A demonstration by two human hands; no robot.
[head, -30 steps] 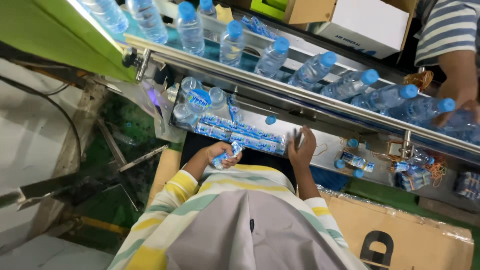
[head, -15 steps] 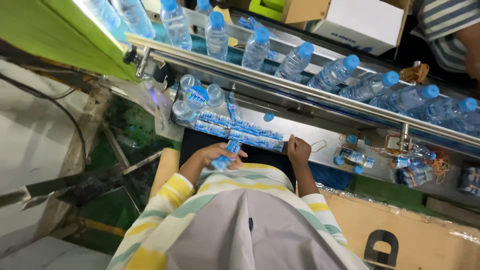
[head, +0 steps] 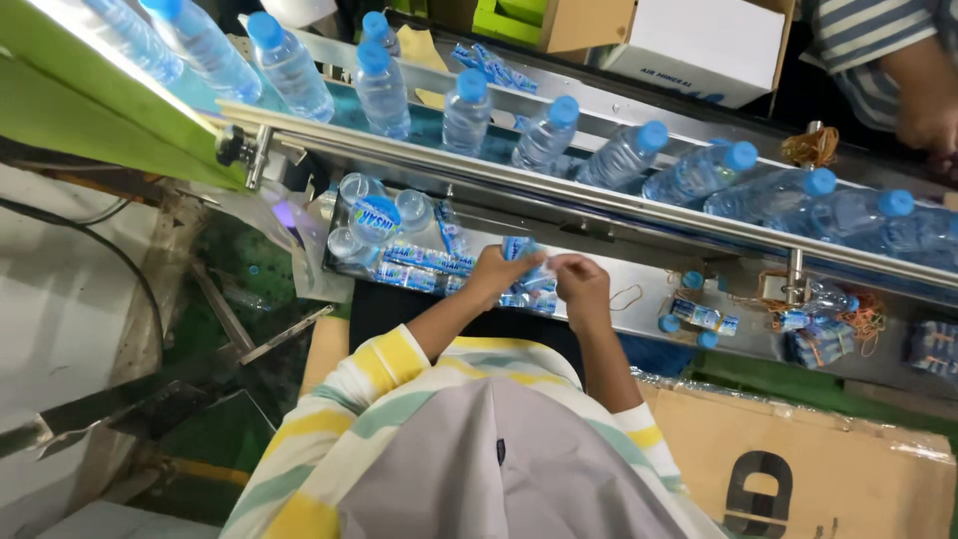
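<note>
Steel ledge [head: 639,299] — label [head: 521,250] between left hand [head: 496,275], right hand [head: 582,289]

caps [head: 655,135]: blue
labels [head: 424,262]: blue and white
sleeves [head: 384,364]: yellow, green, white stripes
guard [head: 60,90], ten o'clock: green
box [head: 699,45]: white
</note>
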